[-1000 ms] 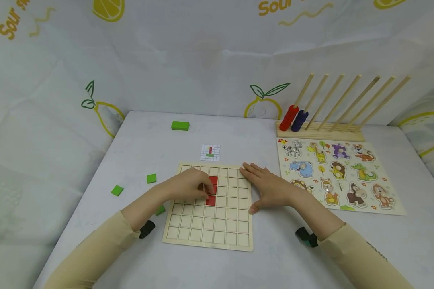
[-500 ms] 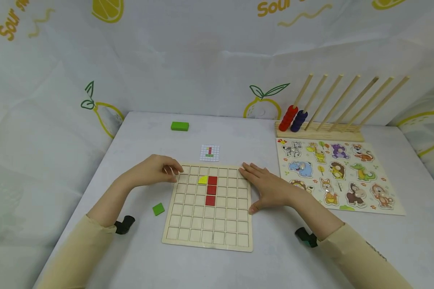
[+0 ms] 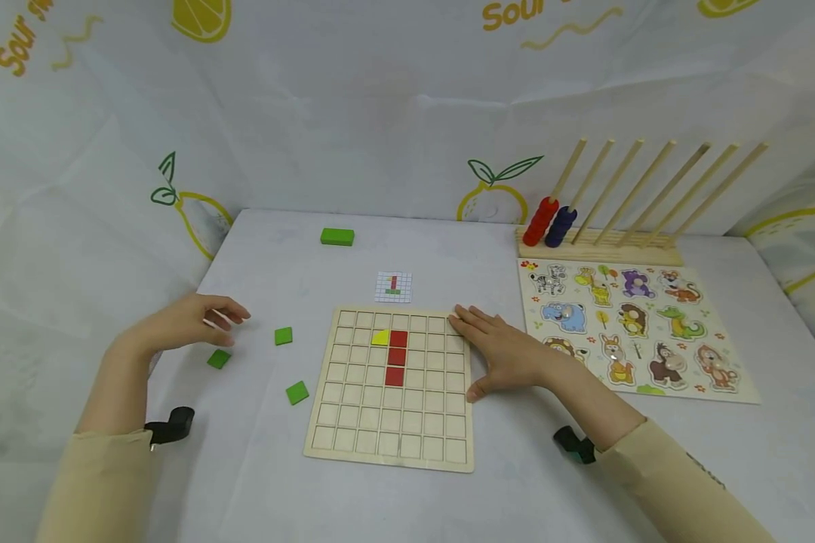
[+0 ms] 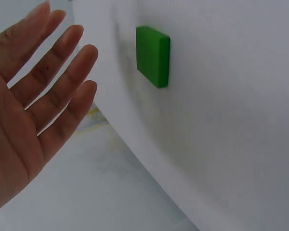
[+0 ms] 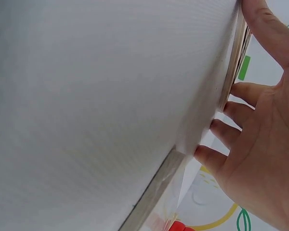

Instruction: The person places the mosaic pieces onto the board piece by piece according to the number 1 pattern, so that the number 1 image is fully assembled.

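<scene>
Wooden and pale, a square grid board (image 3: 421,407) lies flat on the white tabletop (image 3: 244,483) in front of me in the head view, with three red tiles (image 3: 397,356) stacked in one column of its cells and a yellow piece (image 3: 380,338) with one rounded corner just left of the top tile. My right hand (image 3: 505,351) lies along the board's right side, fingers outstretched at the upper corner and thumb at the edge lower down, gripping nothing. My left hand (image 3: 192,321), fingers loosely bent and apart, holds nothing and hovers just beside the outermost green tile (image 3: 219,359). Two more lie between it and the board: an upper green tile (image 3: 283,335) and a lower green tile (image 3: 297,393). Beyond the board sit a small pattern card (image 3: 394,287) and a green block (image 3: 337,237); to the right are an animal puzzle (image 3: 727,381) and, behind it, a rod-and-bead counting frame (image 3: 601,245). From my left wrist, the palm shows with fingers extended, and one green tile lies on the tabletop, clear of their tips. From my right wrist, spread fingers and thumb meet the board's edge, and red beads (image 5: 179,226) peek in at the bottom.
</scene>
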The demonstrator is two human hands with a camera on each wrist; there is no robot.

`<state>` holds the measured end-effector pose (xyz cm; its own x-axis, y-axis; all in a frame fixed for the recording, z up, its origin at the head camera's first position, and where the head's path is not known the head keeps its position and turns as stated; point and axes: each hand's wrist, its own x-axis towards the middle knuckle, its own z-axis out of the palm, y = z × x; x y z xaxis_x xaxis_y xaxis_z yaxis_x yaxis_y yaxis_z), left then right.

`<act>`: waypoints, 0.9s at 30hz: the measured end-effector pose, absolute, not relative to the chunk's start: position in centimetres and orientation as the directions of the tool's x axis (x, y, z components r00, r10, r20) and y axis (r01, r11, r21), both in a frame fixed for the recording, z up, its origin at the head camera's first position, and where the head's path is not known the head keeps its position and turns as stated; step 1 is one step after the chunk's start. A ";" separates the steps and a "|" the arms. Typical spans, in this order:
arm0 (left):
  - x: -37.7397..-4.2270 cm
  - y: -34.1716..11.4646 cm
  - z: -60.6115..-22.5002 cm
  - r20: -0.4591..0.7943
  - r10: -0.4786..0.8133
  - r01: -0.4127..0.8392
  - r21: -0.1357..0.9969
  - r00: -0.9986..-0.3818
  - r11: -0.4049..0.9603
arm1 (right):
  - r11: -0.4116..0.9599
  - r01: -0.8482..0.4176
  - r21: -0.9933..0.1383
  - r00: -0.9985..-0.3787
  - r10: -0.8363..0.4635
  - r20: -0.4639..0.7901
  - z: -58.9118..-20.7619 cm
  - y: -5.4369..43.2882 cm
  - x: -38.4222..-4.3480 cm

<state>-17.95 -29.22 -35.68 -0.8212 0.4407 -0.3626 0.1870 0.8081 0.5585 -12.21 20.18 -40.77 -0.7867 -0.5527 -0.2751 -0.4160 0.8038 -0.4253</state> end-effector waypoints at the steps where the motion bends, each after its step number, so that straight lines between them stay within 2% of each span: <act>1: -17.9 -29.7 -35.7 -0.379 0.438 0.174 0.562 -0.815 0.809 | 0.805 -0.415 -0.425 -0.787 -0.552 -0.277 -40.8 20.2 -12.2; 8: -17.7 -31.8 -36.8 -0.445 0.434 0.125 0.571 -0.783 0.811 | 0.807 -0.411 -0.424 -0.787 -0.548 -0.281 -40.7 20.1 -12.2; 16: -17.5 -32.4 -37.8 -0.486 0.398 0.073 0.560 -0.778 0.825 | 0.810 -0.411 -0.418 -0.788 -0.546 -0.283 -40.8 20.1 -12.3; 27: -17.6 -31.9 -38.4 -0.455 0.403 0.097 0.560 -0.794 0.823 | 0.810 -0.403 -0.425 -0.789 -0.543 -0.287 -40.7 20.1 -12.2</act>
<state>-17.61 -31.94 -38.45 -0.7939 0.4030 -0.4553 0.0969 0.8231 0.5596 -12.15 20.06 -40.66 -0.7891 -0.5432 -0.2869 -0.4034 0.8105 -0.4248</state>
